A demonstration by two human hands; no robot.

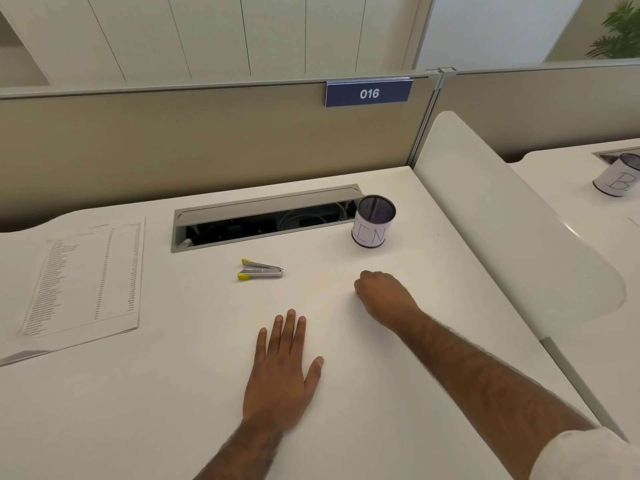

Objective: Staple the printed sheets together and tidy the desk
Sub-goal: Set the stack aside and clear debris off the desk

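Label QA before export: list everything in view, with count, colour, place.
printed sheets: one stack, white with black text, desk's left side
stapler: 1, silver with yellow ends, mid-desk, untouched
mesh cup: 1, black with white label, by cable tray's right end
cable tray: 1, grey, open, rear of desk
desk: 1, white
number sign: 1, blue, "016", on partition
side divider: 1, white, right of desk
second cup: 1, black with white label, neighbouring desk
plant: 1, green, top right
left hand: flat on desk, fingers straight
right hand: curled, on desk right of stapler, nothing visible in it
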